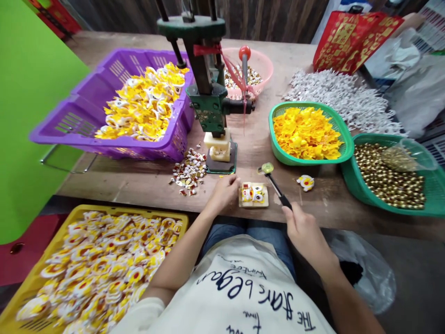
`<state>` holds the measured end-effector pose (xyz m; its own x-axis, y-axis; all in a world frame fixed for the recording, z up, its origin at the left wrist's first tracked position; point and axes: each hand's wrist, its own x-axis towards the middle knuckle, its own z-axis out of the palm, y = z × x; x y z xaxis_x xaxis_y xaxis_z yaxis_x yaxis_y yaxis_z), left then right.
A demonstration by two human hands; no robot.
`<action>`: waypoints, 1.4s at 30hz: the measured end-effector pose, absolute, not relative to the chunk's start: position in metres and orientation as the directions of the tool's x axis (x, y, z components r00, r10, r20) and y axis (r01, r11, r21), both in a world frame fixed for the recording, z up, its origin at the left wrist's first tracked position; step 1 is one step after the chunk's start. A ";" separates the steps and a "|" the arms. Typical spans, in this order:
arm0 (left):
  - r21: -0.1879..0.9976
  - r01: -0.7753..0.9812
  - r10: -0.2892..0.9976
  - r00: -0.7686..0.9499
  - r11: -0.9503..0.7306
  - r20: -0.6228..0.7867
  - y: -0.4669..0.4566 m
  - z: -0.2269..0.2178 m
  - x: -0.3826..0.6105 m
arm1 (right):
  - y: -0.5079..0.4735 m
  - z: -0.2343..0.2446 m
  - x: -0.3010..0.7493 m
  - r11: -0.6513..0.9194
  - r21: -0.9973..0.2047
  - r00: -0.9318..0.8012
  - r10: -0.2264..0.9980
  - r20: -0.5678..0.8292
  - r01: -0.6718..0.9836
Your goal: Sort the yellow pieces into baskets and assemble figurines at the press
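Note:
My right hand (306, 229) is wrapped round the black grip of a small hammer (277, 186). Its pale yellow, see-through head is raised to the right of a cream block (264, 202). In that block lie white, yellow and red plastic parts (253, 193) with printed eyes. Close by the block's left side is my left hand (225, 191), fingers curled together; whatever they may pinch is hidden. A loose white and yellow piece (306, 183) rests on the table to the right.
A green hand press (210, 109) stands ahead, beside small white and gold pieces (190, 170). Around are a purple basket (139, 144), yellow crate (132, 209), pink bowl (266, 69), green basket (306, 161) of yellow parts, green basket (436, 197) of gold beads and white pieces (344, 97).

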<state>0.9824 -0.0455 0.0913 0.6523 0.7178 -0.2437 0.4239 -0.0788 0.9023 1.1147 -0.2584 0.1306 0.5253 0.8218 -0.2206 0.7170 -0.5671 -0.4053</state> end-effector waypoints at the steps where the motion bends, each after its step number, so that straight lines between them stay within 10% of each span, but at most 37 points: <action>1: 0.894 0.424 0.756 0.630 -0.142 -0.178 -0.046 0.092 0.979 | -0.255 0.127 1.121 -0.596 -0.343 0.555 0.802 -0.219 0.726; 9: 0.845 0.289 0.534 0.845 -0.450 -0.004 -0.059 0.099 0.952 | -0.218 0.097 1.138 -0.653 -0.144 0.651 0.756 -0.068 0.744; 16: 0.873 0.262 0.527 0.850 -0.412 -0.007 -0.054 0.075 0.952 | -0.207 0.093 1.090 -0.376 -0.563 0.491 0.869 0.061 0.736; 23: 0.764 0.467 0.804 0.584 -0.446 0.112 -0.082 0.057 0.961 | -0.192 0.097 1.128 -0.109 -0.665 0.427 0.839 0.337 0.739; 30: 0.695 0.411 0.680 0.717 -0.590 0.154 -0.088 0.056 0.965 | -0.268 0.122 1.313 -0.713 -0.530 0.875 0.259 0.410 0.459; 42: 0.537 0.054 0.222 0.942 -0.842 0.254 -0.052 0.075 0.980 | -0.296 0.100 1.392 -0.672 -0.665 0.943 0.279 0.182 0.327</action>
